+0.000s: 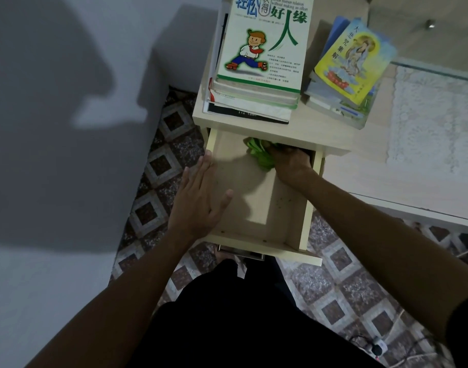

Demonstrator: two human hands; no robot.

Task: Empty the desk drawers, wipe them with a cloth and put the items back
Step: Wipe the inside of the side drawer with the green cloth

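Right hand (290,162) reaches deep into the pulled-out drawer (256,208), and I see its fingers bunched on the green cloth (260,152) at the back. Left hand (198,200) lies flat, fingers straight, on the drawer's left wall. Books (262,57) sit stacked on the desk (357,166) above.

Spreading diamond-patterned floor tiles (158,166) from 9 o'clock round to 5 o'clock. Carrying a broad dark shadow (55,128) over the pale grey wall (41,274) at 9 o'clock. Lying at 3 o'clock beneath a glass sheet (440,72): white lace mat (434,123). Trailing over the tiles at 5 o'clock: plug (377,346) and thin dark cable (360,338).
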